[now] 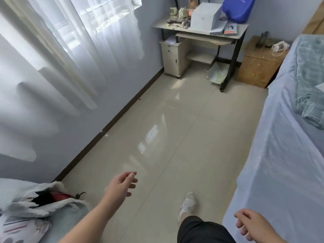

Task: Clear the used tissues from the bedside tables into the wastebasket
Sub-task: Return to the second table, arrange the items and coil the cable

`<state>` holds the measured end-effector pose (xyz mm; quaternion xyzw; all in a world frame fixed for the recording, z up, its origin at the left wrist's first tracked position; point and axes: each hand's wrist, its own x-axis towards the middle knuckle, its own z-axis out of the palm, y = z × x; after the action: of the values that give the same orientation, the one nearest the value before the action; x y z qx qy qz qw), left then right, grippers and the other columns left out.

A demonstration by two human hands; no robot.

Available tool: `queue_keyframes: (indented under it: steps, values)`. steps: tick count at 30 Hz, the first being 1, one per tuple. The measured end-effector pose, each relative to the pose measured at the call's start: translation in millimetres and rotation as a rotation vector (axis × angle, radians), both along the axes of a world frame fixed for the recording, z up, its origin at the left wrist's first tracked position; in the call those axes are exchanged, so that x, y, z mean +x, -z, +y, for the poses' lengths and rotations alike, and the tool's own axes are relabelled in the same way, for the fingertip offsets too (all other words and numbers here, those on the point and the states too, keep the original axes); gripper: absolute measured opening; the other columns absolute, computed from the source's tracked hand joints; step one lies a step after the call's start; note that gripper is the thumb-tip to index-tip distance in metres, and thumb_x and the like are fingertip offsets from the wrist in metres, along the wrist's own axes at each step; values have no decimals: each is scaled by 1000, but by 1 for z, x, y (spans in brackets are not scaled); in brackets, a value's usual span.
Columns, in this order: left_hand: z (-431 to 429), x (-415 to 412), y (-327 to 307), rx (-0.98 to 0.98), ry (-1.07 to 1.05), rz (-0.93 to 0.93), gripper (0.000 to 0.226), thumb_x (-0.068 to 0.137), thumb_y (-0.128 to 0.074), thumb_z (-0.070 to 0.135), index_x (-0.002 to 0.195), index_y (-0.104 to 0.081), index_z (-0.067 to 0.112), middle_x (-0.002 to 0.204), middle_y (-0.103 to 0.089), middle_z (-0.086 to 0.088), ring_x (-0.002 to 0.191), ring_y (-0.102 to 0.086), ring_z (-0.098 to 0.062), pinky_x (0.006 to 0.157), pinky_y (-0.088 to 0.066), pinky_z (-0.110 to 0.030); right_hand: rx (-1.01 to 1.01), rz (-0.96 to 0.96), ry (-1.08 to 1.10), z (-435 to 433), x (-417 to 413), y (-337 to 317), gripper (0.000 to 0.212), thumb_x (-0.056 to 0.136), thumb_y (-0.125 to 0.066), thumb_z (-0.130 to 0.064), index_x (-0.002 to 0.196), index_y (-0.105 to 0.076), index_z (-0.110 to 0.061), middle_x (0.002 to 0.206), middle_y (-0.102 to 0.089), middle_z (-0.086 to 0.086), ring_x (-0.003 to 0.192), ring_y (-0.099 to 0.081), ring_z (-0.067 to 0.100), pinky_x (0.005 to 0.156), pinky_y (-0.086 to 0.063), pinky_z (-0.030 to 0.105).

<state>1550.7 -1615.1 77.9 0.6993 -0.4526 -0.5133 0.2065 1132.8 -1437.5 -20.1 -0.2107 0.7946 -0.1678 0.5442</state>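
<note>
A wooden bedside table [257, 67] stands at the far right, beside the bed's head. On its top lies a crumpled white tissue [280, 46] next to a dark object. My left hand [123, 183] hangs over the floor at the lower middle, fingers loosely curled and holding nothing. At the bottom right, close to the bed's edge, my right hand [249, 223] is relaxed and empty. No wastebasket is in view.
A cluttered desk [199, 28] with a white box and a blue bag stands at the far wall, with a small drawer unit [173, 57] under it. The bed [284, 137] runs along the right. Bedding and clothes [35, 207] lie at the lower left. Shiny tiled floor lies between.
</note>
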Motion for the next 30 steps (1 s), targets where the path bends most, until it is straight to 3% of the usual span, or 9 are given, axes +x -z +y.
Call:
queue_keyframes:
  steps: [8,14,19,24,30]
  values:
    - [-171,-91,-7,-37,99,-40,18,107,-60,23,107,-78,24,103,-79,0,95,-74,-20,73,-59,-35,-80,-17,115,-182,-55,-25,22,99,-58,-11,85,-66,4,64,-65,7,51,-51,20,49,-37,29]
    - [-286,-167,19,27,197,-28,18,106,-62,19,103,-80,21,102,-80,-6,93,-74,-26,69,-58,-38,-263,56,175,-326,-124,-77,20,101,-56,-17,93,-69,-5,75,-68,5,57,-57,15,49,-44,26]
    - [-395,-229,52,109,348,-36,16,104,-65,21,101,-81,24,102,-80,-5,91,-74,-27,71,-57,-38,-312,84,310,-415,-179,-85,18,97,-57,-18,92,-71,-9,73,-71,2,56,-61,13,54,-48,30]
    - [-520,-312,60,151,504,-24,16,106,-62,19,106,-78,19,104,-78,-11,90,-72,-29,72,-53,-37,-245,110,448,-463,-226,-76,18,98,-60,-20,86,-73,-17,73,-74,1,56,-63,10,52,-50,27]
    - [-640,-446,36,121,721,-16,17,106,-62,30,107,-79,29,100,-81,1,93,-76,-22,72,-59,-35,-113,66,653,-465,-268,-57,19,97,-61,-20,87,-76,-15,70,-73,2,55,-61,15,53,-48,31]
